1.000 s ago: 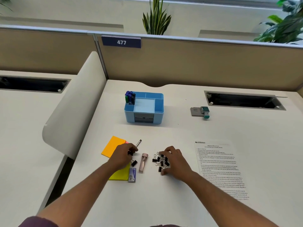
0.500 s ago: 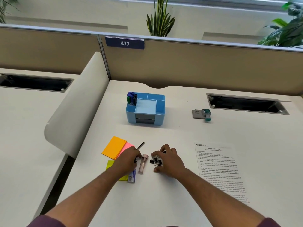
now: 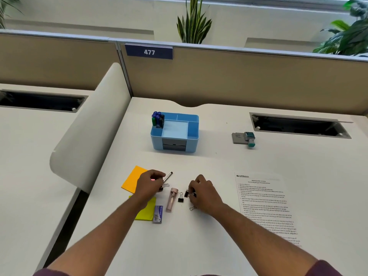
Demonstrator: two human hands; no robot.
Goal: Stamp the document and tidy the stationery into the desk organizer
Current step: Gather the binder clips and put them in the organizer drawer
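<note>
Under the right hand [image 3: 202, 193], curled fingers held binder clips [image 3: 187, 194], mostly hidden; the left hand [image 3: 149, 185] pinched another. Between them a pink tube [image 3: 171, 199] lay pointing toward the organizer [image 3: 175, 132].

White laminate desk [image 3: 219, 246] with dark cable slot [image 3: 298, 125]; tan fabric cubicle partition [image 3: 249, 80] carrying navy "477" plate [image 3: 149, 52]. Curved white side divider [image 3: 89, 126], potted green plants [image 3: 194, 20] behind (even daylight).
</note>
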